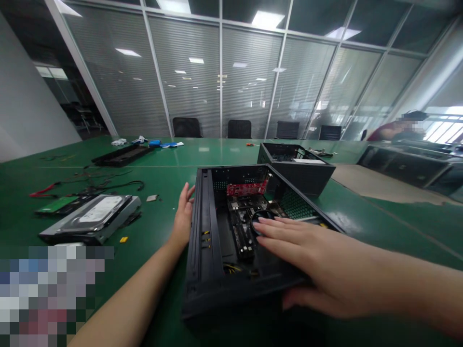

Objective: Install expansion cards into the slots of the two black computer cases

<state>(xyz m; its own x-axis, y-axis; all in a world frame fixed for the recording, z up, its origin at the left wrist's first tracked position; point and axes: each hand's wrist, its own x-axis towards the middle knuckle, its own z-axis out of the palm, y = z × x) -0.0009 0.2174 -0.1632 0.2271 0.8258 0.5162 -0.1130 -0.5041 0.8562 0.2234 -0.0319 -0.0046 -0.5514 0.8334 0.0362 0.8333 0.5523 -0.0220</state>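
An open black computer case (204,226) lies in front of me with its inside facing up. A motherboard (240,231), a red circuit board (248,189) and a round black fan (262,217) show within it. My left hand (183,217) rests against the case's left side, fingers stretched and apart. Across the near right wall reaches my right hand (300,250), its fingers extended over the inside by the fan and its thumb outside below the rim. It grips that wall; the contact of its palm is hidden.
Left on the green table lie a hard drive in a metal bracket (99,212), a green circuit board (58,205), cables (108,185) and a yellow piece (124,239). A second black case (296,168) stands behind. Another person (398,127) sits at far right beside more cases (398,164).
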